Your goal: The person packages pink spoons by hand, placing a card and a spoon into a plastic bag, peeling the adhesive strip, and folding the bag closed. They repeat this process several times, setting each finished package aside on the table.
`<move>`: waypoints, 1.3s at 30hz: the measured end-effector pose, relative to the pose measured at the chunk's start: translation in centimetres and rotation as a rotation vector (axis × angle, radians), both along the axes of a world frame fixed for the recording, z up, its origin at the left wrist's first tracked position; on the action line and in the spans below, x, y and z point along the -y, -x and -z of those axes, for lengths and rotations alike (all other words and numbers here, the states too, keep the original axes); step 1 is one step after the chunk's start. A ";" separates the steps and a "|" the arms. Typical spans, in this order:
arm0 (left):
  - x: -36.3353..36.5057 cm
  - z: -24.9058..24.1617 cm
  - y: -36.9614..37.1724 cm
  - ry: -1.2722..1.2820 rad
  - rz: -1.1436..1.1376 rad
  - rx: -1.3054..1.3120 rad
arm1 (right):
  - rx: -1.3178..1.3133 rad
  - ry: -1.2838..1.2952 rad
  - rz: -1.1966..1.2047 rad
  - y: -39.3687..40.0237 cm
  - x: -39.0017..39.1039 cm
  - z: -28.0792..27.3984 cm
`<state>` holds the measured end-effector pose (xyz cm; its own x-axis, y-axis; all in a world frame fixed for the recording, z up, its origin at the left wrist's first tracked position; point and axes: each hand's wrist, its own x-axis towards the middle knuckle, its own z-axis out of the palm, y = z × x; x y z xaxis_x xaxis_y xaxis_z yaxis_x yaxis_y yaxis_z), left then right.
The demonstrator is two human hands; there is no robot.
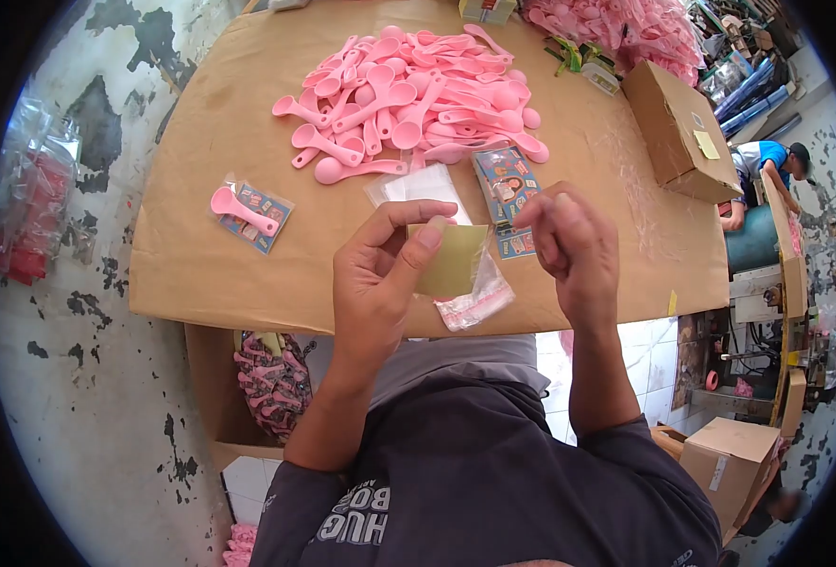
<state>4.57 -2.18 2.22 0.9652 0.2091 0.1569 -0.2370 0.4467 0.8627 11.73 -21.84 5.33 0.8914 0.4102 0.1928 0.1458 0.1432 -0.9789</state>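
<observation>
My left hand [370, 274] pinches a small olive-yellow card [449, 263] between thumb and fingers above the table's near edge. Below and beside the card is a clear plastic bag [479, 304] with a pink strip. My right hand [577, 248] is closed with its fingers curled, just right of a stack of blue printed cards [503, 180]; what its fingertips hold, if anything, I cannot tell. White-looking clear bags [424, 186] lie beyond my left fingers. To the left rests a packed pink scoop [245, 210] with a blue card in clear wrapping.
A big pile of pink scoops [418, 90] covers the table's far middle. A cardboard box [680, 132] stands at the right edge, near pink bagged goods [616, 33]. Below the table's left side is a bag of wrapped scoops [271, 383]. Another person [767, 175] sits far right.
</observation>
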 end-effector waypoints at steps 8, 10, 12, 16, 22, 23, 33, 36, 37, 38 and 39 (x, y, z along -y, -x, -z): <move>-0.4 0.1 -0.2 -0.041 -0.069 -0.003 | 0.152 0.044 0.096 -4.8 5.7 -2.0; -0.8 0.0 -0.2 -0.067 -0.105 -0.024 | 0.601 0.491 0.306 -8.7 9.3 -1.5; -0.9 0.1 -0.3 -0.088 -0.119 -0.017 | 1.044 0.949 0.513 -9.5 10.6 -1.3; -0.8 0.0 -0.7 -0.150 -0.154 -0.004 | 0.419 0.703 0.794 -6.6 8.8 -3.5; -0.5 -0.3 -1.1 -0.113 -0.119 -0.011 | 1.008 0.826 0.638 -6.4 6.6 -1.0; -0.5 -0.5 -1.1 -0.122 -0.133 -0.013 | 0.672 0.527 0.392 -5.3 5.7 -0.7; -0.1 -1.0 -0.7 -0.074 -0.093 0.037 | 0.114 0.108 -0.089 -0.6 -2.3 0.2; -1.0 -0.7 -0.4 -0.074 -0.070 0.008 | 0.016 0.059 -0.115 -0.4 -2.3 -0.4; -1.2 -0.5 -0.4 -0.098 -0.049 -0.020 | -0.018 0.035 -0.115 -0.4 -2.3 -0.3; -1.2 -0.5 -0.4 -0.095 -0.050 -0.021 | -0.055 0.012 -0.115 -0.4 -2.3 -0.2; -1.3 -0.6 -0.3 -0.106 -0.038 -0.037 | -0.056 0.014 -0.117 -0.6 -2.1 0.0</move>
<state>4.90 -0.89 2.79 0.9623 0.2301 0.1448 -0.2195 0.3434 0.9132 12.30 -19.76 5.32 0.8467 0.5140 0.1374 0.0735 0.1427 -0.9870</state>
